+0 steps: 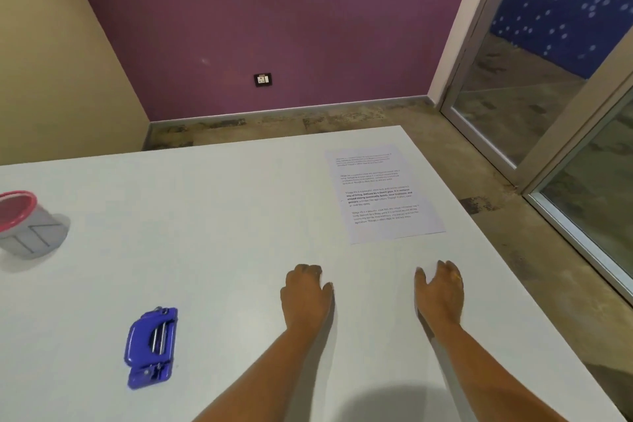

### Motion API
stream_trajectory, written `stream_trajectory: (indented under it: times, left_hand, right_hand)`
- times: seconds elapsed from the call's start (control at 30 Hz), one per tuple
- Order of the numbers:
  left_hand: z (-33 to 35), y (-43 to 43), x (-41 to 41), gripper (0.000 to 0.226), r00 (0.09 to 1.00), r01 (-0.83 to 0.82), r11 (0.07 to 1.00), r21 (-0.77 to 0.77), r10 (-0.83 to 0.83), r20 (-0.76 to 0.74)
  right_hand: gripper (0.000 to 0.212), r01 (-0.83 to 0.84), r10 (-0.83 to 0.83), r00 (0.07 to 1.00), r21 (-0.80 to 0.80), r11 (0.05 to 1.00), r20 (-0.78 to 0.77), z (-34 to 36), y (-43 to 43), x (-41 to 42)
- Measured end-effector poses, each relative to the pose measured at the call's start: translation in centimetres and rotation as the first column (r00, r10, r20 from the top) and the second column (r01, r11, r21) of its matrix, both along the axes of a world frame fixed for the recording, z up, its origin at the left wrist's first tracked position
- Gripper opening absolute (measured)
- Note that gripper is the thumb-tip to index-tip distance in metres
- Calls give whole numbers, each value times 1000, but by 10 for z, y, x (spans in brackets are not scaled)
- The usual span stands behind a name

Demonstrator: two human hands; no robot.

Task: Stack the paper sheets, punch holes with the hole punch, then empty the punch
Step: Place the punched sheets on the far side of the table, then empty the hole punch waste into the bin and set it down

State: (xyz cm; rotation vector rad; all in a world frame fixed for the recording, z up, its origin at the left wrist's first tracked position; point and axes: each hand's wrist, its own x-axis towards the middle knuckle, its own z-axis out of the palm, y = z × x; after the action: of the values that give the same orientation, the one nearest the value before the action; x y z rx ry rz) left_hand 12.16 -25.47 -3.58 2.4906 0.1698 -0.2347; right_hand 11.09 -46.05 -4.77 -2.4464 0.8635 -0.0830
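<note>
Printed paper sheets [382,193] lie flat on the white table [222,216] at the far right, looking like one neat pile. A blue hole punch [152,348] rests on the table at the near left. My left hand [306,295] lies palm down on the table with its fingers curled, holding nothing. My right hand [441,289] rests palm down a little to the right, thumb spread, just short of the paper's near edge. Both hands are empty.
A grey cup with a red rim [25,223] stands at the table's left edge. The table's right edge [507,267] runs diagonally beside the paper, with bare floor and a glass door [548,96] beyond it.
</note>
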Motion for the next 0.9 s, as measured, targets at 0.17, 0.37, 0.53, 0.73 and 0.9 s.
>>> stream_trajectory:
  times: [0.17, 0.37, 0.53, 0.73, 0.9]
  left_hand:
    - [-4, 41, -67, 37, 1000, 1, 1000, -4, -1, 6]
    - [-1, 103, -130, 36, 998, -64, 997, -35, 65, 17]
    - [2, 159, -171, 34, 986, -166, 983, -73, 167, -3]
    - [7, 213, -196, 25, 955, -296, 928, -226, 294, -43]
    - [20, 245, -182, 20, 899, -435, 841, -322, 426, -103]
  right_hand:
    - [56, -137, 135, 987, -18, 990, -86, 1, 45, -57]
    - [57, -255, 256, 957, 24, 967, -135, 6, 111, -111]
    - [57, -332, 339, 928, 67, 941, -156, 11, 160, -144]
    - [57, -427, 445, 882, 139, 894, -155, 16, 209, -165]
    - [58, -483, 511, 848, 191, 855, -144, 17, 244, -172]
